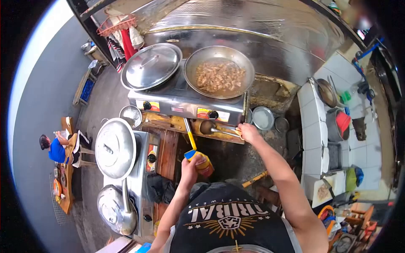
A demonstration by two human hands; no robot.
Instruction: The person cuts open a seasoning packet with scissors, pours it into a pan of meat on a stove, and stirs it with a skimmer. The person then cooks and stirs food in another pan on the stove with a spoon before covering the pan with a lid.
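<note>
Clamping its grip on a yellow packet (206,167), the left hand (190,166) holds it in front of the two-burner stove (185,107); the right hand (249,133) clamps an orange-handled tool (238,132) near the stove's right end. A loose pinch could let the packet slip.

Fairly bright overall, with strong fisheye curvature and black rounded borders.
A white strip at upper left is blown out, beside the bowed grey wall (44,105); the lamp or opening behind the light cannot be made out. Glare streaks the foil (236,25) and the metal lids (152,67), while deep shadow fills the space below the shelf (162,119). The shirt (230,213) lettering is crisp, the packet (205,167) print unreadable, and a patch at upper right smeared.
</note>
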